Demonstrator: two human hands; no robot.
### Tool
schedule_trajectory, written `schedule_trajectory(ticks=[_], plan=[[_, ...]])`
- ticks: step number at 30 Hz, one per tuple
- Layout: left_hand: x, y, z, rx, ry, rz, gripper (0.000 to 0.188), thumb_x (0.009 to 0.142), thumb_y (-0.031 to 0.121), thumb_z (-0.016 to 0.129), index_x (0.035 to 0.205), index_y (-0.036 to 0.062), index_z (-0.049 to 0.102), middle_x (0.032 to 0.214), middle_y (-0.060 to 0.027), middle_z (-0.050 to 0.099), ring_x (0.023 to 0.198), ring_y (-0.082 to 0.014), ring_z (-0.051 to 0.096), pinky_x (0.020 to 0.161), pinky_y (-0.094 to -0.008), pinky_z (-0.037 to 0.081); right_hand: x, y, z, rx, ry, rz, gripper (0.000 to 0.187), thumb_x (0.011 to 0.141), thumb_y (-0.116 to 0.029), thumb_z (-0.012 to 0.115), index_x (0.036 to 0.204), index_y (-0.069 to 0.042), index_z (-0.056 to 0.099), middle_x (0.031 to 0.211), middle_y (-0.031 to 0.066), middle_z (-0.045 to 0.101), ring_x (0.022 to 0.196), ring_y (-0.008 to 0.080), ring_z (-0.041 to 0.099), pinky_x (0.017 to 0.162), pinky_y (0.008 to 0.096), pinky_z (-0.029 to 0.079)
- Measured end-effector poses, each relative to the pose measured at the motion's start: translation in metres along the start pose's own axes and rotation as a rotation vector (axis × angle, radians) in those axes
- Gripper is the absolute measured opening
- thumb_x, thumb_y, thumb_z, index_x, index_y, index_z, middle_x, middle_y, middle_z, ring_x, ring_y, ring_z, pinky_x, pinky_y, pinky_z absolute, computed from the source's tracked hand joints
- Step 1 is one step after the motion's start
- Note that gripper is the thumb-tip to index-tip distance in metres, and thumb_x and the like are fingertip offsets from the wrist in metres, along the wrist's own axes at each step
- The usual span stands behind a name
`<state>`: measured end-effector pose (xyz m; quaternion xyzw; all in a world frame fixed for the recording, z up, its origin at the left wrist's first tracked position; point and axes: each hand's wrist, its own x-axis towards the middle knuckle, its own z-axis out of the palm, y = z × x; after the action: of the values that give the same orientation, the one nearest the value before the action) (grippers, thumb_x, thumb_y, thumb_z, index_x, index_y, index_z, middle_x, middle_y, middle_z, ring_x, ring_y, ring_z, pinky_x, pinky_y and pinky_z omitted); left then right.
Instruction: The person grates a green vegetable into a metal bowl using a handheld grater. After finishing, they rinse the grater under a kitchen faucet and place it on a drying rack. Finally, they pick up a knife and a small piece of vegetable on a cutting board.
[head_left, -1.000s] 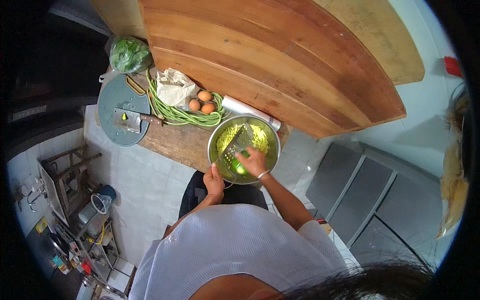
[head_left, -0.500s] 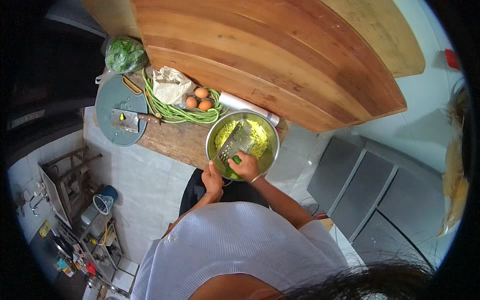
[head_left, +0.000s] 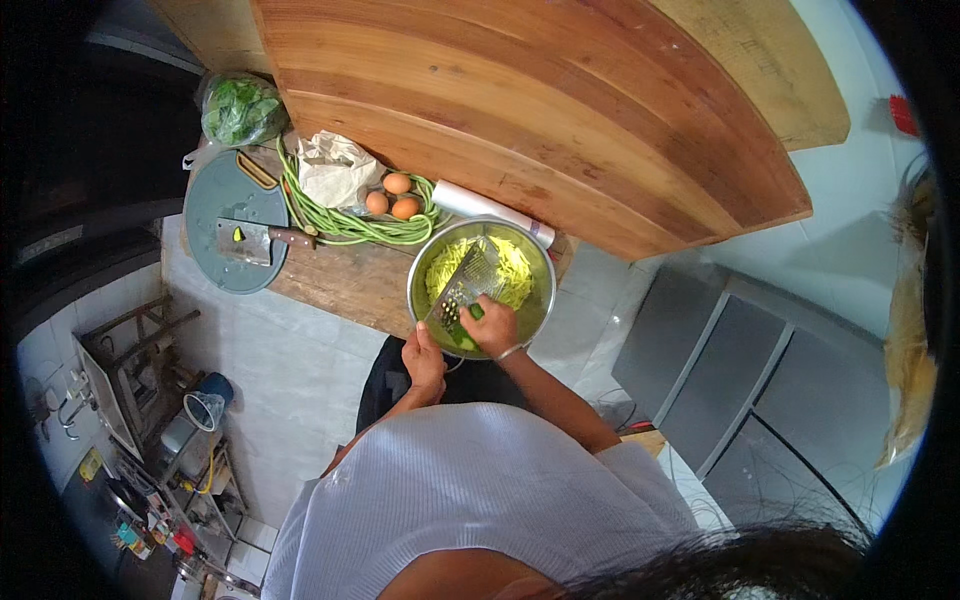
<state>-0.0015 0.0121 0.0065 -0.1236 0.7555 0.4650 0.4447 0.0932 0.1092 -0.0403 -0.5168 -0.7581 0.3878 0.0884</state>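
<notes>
Your left hand (head_left: pixel 425 362) grips the near end of a metal grater (head_left: pixel 482 264) slanting into a steel bowl (head_left: pixel 550 300); your right hand (head_left: pixel 495 327) is closed around a green vegetable (head_left: pixel 462 336) at the grater. Yellow-green shreds (head_left: pixel 514 282) lie in the bowl. White roll (head_left: pixel 488 210) on tabletop (head_left: pixel 340 288): markings too small to read.

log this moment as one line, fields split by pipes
left hand: holds grater | right hand: holds green vegetable at grater | bowl: yellow-green shreds inside | round board: cleaver on top
</notes>
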Motion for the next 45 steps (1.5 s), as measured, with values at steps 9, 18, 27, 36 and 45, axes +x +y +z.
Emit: schedule_trajectory(ticks=[9, 18, 27, 36, 45], plan=[[0.007, -0.004, -0.002, -0.009, -0.028, 0.001, 0.039, 0.094, 0.037, 0.039, 0.070, 0.0074, 0.045, 0.051, 0.0008, 0.038, 0.037, -0.0089, 0.034, 0.033, -0.0269, 0.029, 0.040, 0.024, -0.014, -0.142, -0.043, 0.168, 0.039, 0.073, -0.038, 0.060, 0.078, 0.002, 0.060, 0.062, 0.0218, 0.058, 0.058, 0.0374, 0.058, 0.056, 0.0451, 0.048], [0.001, -0.006, 0.006, 0.036, -0.053, 0.012, 0.038, 0.095, 0.036, 0.037, 0.070, 0.0080, 0.045, 0.050, 0.0022, 0.037, 0.037, -0.0087, 0.032, 0.033, -0.0256, 0.029, 0.054, 0.045, 0.000, -0.222, 0.081, 0.174, 0.038, 0.074, -0.036, 0.060, 0.077, 0.001, 0.059, 0.066, 0.0236, 0.059, 0.062, 0.0384, 0.059, 0.058, 0.0462, 0.047], [0.011, -0.008, 0.001, -0.040, -0.052, 0.026, 0.039, 0.094, 0.036, 0.039, 0.070, 0.0065, 0.047, 0.050, 0.0009, 0.039, 0.037, -0.0080, 0.033, 0.032, -0.0260, 0.029, 0.003, -0.002, -0.002, -0.079, -0.092, 0.073, 0.041, 0.075, -0.039, 0.060, 0.077, 0.002, 0.060, 0.065, 0.0226, 0.059, 0.062, 0.0378, 0.059, 0.058, 0.0457, 0.048], [0.006, -0.008, 0.003, -0.016, -0.088, 0.060, 0.039, 0.094, 0.037, 0.040, 0.071, 0.0067, 0.047, 0.050, 0.0013, 0.037, 0.038, -0.0084, 0.034, 0.034, -0.0257, 0.029, 0.074, 0.053, 0.005, -0.385, 0.118, 0.270, 0.042, 0.073, -0.042, 0.063, 0.081, -0.001, 0.061, 0.069, 0.0224, 0.060, 0.067, 0.0381, 0.060, 0.060, 0.0438, 0.048], [0.004, 0.000, 0.002, -0.029, -0.110, 0.025, 0.040, 0.094, 0.038, 0.039, 0.070, 0.0069, 0.048, 0.053, 0.0011, 0.041, 0.037, -0.0078, 0.037, 0.032, -0.0240, 0.031, 0.010, 0.051, -0.021, 0.235, -0.006, 0.096, 0.035, 0.075, -0.026, 0.066, 0.102, -0.006, 0.059, 0.100, 0.0156, 0.062, 0.091, 0.0294, 0.061, 0.077, 0.0349, 0.048]])
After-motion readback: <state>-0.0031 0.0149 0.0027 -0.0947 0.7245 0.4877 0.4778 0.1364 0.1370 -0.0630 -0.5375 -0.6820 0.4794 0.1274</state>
